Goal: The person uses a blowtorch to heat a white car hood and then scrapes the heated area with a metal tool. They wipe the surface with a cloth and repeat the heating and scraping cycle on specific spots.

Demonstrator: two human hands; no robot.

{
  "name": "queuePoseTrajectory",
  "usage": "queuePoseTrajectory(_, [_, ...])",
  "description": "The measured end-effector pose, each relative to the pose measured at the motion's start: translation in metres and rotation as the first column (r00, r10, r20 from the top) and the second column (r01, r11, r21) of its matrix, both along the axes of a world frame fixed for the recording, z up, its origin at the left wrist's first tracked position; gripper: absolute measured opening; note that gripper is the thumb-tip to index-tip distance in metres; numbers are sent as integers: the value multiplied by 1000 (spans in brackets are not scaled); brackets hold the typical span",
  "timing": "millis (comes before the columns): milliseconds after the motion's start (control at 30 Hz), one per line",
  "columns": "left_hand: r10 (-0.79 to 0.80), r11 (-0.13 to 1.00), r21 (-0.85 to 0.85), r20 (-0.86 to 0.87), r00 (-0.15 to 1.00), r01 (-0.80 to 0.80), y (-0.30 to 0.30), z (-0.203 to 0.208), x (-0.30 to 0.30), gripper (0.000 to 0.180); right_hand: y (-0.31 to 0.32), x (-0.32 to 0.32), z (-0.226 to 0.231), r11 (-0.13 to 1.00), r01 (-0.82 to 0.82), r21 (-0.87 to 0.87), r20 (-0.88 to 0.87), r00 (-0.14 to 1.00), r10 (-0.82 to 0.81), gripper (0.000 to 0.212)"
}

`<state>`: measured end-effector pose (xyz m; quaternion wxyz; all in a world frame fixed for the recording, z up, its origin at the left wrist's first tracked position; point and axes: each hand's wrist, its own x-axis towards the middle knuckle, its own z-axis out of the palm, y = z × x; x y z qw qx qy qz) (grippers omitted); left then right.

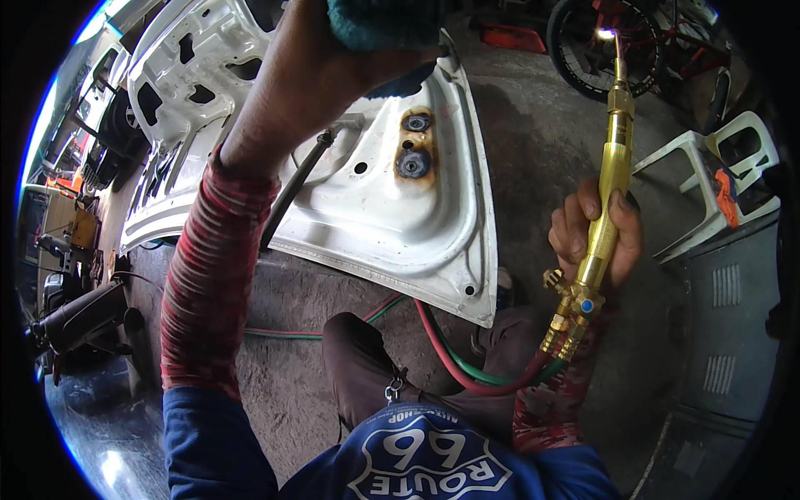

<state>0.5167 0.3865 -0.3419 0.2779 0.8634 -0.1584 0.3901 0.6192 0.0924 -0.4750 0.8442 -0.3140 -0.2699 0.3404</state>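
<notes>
My right hand (570, 227) is closed around a brass gas torch (615, 167) held upright, its tip glowing brightly at the top. Red and green hoses (467, 377) run from the torch's lower end across my lap. Raised high and close to the view, my left hand (354, 71) grips a teal cloth (387, 23); its fingers are mostly hidden. Beneath and beyond that hand lies a white car body panel (375, 229). Two round, dark grey patches, the larger patch (413, 164) and the smaller patch (417, 122), have brown scorched paint around them.
A white plastic chair (692, 154) with an orange cloth (727, 198) on it stands at the right, above a grey vented panel (725, 333). A bicycle wheel (575, 50) is at the far right. Dark equipment (87, 321) sits at the left.
</notes>
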Motion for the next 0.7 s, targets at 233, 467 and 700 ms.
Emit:
queuePoseTrajectory(233, [93,977,-186,-70,993,-105,-34,-6,-20,77,3,-1,2,1000,3,-9,-5,1000,-3,35])
queuePoseTrajectory(467, [-48,990,-138,-74,996,37,-16,-6,-19,79,0,-5,4,998,62,-15,-5,998,-62,34])
queuePoseTrajectory(700, [-56,969,-243,-88,995,33,-22,-10,-23,84,2,-4,3,999,28,-16,-2,1000,-28,34])
